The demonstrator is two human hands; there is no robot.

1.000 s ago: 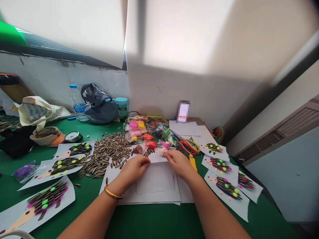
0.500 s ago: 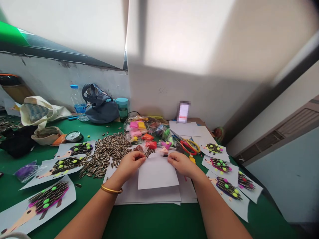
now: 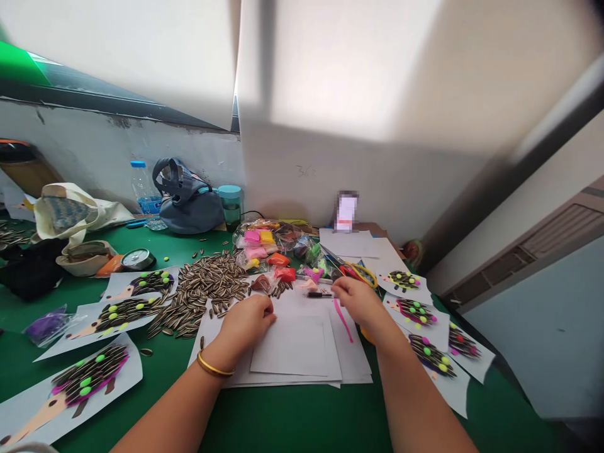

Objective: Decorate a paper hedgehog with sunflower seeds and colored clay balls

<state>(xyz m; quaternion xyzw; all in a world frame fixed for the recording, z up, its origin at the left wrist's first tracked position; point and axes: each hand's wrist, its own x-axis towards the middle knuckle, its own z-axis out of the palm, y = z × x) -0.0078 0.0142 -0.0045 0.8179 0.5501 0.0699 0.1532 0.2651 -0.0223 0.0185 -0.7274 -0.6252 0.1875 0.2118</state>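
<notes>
A small white sheet (image 3: 292,343) lies flat on larger white sheets (image 3: 356,362) on the green table. At its upper left corner is my left hand (image 3: 250,324), fingers curled together; whether they pinch the paper edge is hidden. My right hand (image 3: 356,302) has its fingertips drawn together beside a black pen (image 3: 319,294), above a thin pink strip (image 3: 343,321); I cannot make out anything between them. Scissors with red and yellow handles (image 3: 361,275) lie just behind that hand.
Sunflower seeds (image 3: 202,289) are heaped at the left, with bagged coloured clay (image 3: 264,242) behind. Seed hedgehog pictures (image 3: 92,377) lie on both sides. A blue bag (image 3: 193,211), a bottle (image 3: 144,189) and a phone (image 3: 346,212) stand by the wall.
The small sheet, earlier raised between both hands, now lies lower on the stack. My right hand has left it and moved right; my left hand has come slightly down. The pen and pink strip show more.
</notes>
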